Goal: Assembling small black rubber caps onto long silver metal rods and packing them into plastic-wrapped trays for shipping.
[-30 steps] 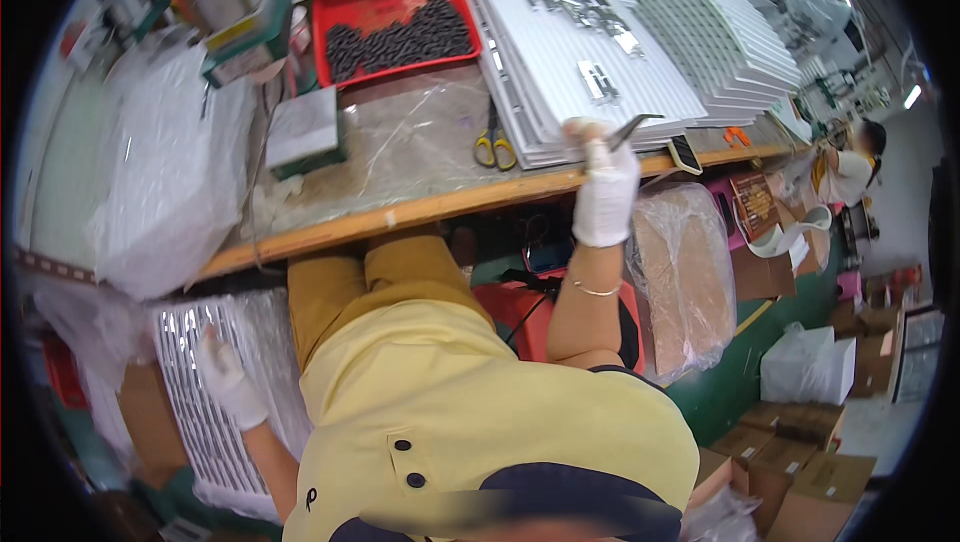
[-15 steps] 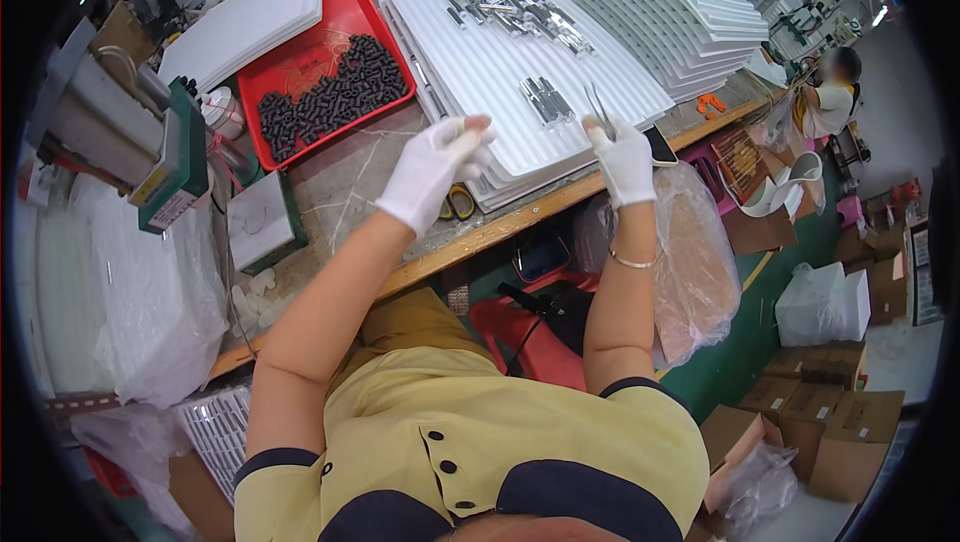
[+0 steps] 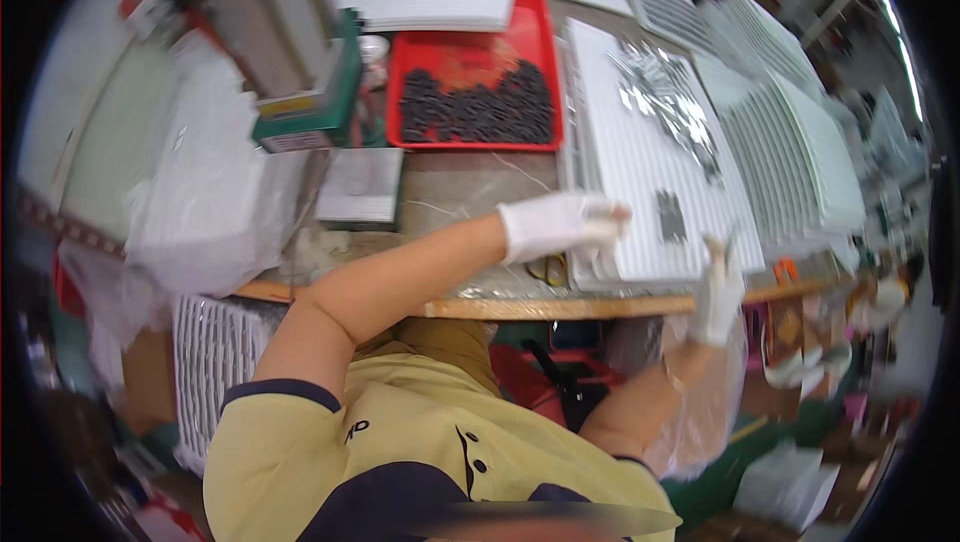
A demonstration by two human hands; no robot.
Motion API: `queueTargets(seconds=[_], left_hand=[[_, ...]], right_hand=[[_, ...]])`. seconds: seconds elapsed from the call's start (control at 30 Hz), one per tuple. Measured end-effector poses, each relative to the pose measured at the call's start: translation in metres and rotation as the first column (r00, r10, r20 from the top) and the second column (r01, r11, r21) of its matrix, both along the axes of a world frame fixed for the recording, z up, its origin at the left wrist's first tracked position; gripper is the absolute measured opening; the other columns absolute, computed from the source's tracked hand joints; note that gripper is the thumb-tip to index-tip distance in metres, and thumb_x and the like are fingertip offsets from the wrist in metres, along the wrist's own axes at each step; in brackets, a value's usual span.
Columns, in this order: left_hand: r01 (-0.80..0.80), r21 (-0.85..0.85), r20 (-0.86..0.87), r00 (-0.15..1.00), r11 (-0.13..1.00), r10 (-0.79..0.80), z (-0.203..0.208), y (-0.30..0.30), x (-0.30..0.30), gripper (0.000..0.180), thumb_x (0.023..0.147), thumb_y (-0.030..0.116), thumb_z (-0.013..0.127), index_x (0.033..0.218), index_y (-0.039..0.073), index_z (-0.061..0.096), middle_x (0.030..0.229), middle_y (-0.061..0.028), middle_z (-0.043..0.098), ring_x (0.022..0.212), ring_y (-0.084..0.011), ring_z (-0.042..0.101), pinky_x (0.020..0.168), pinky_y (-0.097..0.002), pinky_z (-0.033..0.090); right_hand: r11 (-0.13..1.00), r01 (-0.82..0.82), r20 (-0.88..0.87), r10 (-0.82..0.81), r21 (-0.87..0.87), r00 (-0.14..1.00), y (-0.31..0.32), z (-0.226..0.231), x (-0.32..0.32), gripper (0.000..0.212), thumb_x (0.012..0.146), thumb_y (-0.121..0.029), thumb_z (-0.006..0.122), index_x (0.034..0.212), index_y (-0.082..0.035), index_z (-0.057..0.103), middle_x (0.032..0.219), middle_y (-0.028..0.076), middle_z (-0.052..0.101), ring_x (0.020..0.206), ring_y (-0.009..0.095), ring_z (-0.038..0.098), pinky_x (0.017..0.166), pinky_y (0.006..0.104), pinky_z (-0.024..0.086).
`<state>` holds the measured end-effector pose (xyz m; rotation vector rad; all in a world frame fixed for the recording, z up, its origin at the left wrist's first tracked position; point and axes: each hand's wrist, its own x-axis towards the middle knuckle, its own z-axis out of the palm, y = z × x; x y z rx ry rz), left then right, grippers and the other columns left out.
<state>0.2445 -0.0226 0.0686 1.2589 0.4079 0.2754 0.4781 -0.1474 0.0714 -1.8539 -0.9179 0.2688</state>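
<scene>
My left hand (image 3: 560, 225), in a white glove with bare fingertips, hangs over the front left edge of a stack of white ribbed panels (image 3: 620, 247). Its fingers are drawn together, and motion blur hides whether anything small is between them. Gloved as well, my right hand (image 3: 716, 300) is closed on thin metal tweezers (image 3: 732, 243) by the panel's front right edge. Between the hands, a small row of silver metal pins (image 3: 670, 217) lies on the top panel. A larger loose pile of pins (image 3: 665, 92) is spread farther back.
A red tray (image 3: 480, 147) of small black cylinders stands left of the panels. Yellow-handled scissors (image 3: 549, 269) lie near the wooden table edge (image 3: 480, 309). More ribbed panels (image 3: 790, 157) are stacked at right. A pale-topped box (image 3: 360, 187) and green machine base (image 3: 305, 132) are at left.
The view has swung, so the table and its contents appear farther right and turned. Both hands stay near the panel's front, the tweezers still in my right hand. The pins remain on the panel.
</scene>
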Motion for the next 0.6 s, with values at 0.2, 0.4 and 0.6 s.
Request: queueTargets(seconds=[0.2, 0.4, 0.6], left_hand=[[0.332, 0.527, -0.303, 0.933, 0.782, -0.192, 0.059, -0.023, -0.198, 0.033, 0.08, 0.012, 0.067, 0.111, 0.003, 0.061, 0.1, -0.0082, 0.065, 0.084, -0.014, 0.063, 0.073, -0.0283, 0.05], [-0.204, 0.896, -0.313, 0.343, 0.395, 0.886, 0.063, -0.019, -0.382, 0.025, 0.082, 0.021, 0.058, 0.099, 0.005, 0.066, 0.092, -0.0144, 0.067, 0.084, -0.0212, 0.063, 0.078, -0.0313, 0.049], [-0.176, 0.951, -0.272, -0.094, 0.253, 0.958, 0.045, -0.014, -0.439, 0.025, 0.083, 0.021, 0.056, 0.101, 0.007, 0.066, 0.093, -0.0159, 0.067, 0.087, -0.029, 0.064, 0.079, -0.0349, 0.048]], right_hand=[[0.817, -0.577, -0.232, 0.559, -0.015, 0.796, -0.048, -0.038, -0.047, 0.05, 0.086, -0.05, 0.057, 0.086, -0.001, 0.063, 0.059, -0.004, 0.044, 0.054, 0.006, 0.037, 0.049, 0.0224, 0.027], [0.571, -0.814, -0.33, 0.753, -0.102, 0.569, -0.008, -0.039, -0.097, 0.046, 0.084, -0.043, 0.063, 0.088, 0.002, 0.064, 0.067, -0.003, 0.051, 0.062, 0.007, 0.043, 0.056, 0.0223, 0.034], [0.524, -0.846, -0.325, 0.787, -0.096, 0.525, 0.027, -0.016, -0.136, 0.033, 0.087, -0.029, 0.061, 0.091, 0.004, 0.064, 0.075, 0.001, 0.059, 0.068, 0.007, 0.048, 0.061, 0.0224, 0.039]])
